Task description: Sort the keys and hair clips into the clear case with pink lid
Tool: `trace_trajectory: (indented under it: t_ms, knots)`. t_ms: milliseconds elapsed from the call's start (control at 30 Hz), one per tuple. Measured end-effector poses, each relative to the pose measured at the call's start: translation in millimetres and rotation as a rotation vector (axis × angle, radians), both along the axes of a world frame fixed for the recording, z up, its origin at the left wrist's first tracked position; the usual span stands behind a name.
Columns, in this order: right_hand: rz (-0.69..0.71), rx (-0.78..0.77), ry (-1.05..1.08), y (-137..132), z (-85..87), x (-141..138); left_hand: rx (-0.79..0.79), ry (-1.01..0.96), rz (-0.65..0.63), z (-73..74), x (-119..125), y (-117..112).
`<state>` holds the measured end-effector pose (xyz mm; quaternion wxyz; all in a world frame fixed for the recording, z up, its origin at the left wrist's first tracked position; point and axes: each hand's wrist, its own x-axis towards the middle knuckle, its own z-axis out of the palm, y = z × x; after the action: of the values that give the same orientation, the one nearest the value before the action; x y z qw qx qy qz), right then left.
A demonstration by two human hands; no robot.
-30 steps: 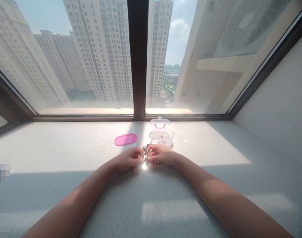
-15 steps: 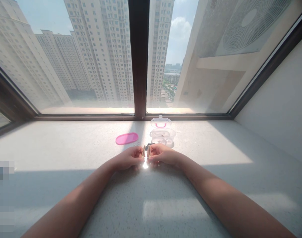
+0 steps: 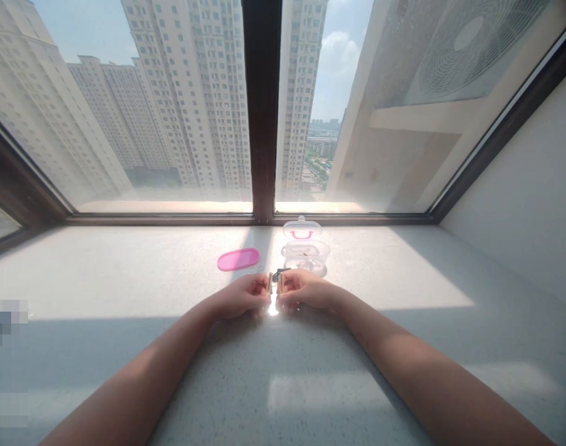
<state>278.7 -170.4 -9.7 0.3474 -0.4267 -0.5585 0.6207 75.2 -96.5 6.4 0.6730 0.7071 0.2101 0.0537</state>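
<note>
Both my hands meet over the pale stone windowsill [image 3: 124, 291]. My left hand [image 3: 240, 296] pinches one slim gold-coloured metal piece [image 3: 269, 283], my right hand [image 3: 305, 289] pinches a second gold piece [image 3: 279, 283] right beside it; the two stand nearly parallel and almost touch. A bright glint [image 3: 273, 308] shines below them. A small dark item [image 3: 278, 272] lies just beyond my fingers; I cannot make out what it is.
An open clear plastic case [image 3: 305, 255] with a pink handle on its lid stands behind my right hand. A flat pink oval [image 3: 238, 259] lies left of it. The window frame [image 3: 261, 111] rises at the back, a wall closes the right.
The two gold pieces have come slightly more upright and parallel. My hands have stayed in place.
</note>
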Motion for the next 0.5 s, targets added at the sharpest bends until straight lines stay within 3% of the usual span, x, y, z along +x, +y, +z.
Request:
trace_trajectory:
  t_ms: [500]
  knots:
    - [-0.004,-0.009,0.022,0.6,-0.1,-1.7,-0.022,-0.025,-0.022,1.0,-0.3,-0.7]
